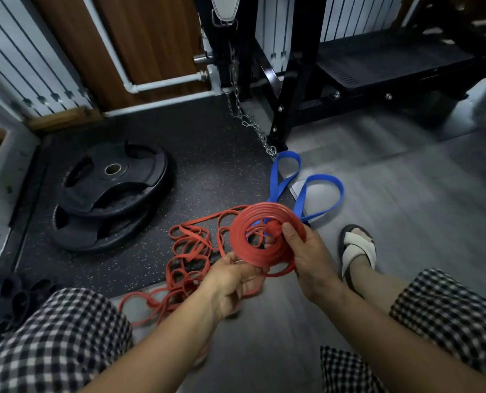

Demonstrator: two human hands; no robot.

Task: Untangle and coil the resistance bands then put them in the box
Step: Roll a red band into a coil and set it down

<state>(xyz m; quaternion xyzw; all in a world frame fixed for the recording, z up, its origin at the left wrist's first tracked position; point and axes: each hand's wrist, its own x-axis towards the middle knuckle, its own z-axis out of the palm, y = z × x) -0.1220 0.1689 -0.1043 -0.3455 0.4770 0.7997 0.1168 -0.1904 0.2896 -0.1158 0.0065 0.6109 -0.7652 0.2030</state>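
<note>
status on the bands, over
Both grips on the flat red rubber resistance band: right hand pinches the coil, left hand holds its tail. Remainder tangled on the speckled black mat. Wide blue rubber band uncoiled behind; no box in view.

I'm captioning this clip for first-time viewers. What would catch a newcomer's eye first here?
A red coil stands out first, held mid-frame between the left hand and right hand. A red tangle of band lies on the mat just left of it. Behind lies a looped blue band, with stacked black weight plates at far left.
</note>
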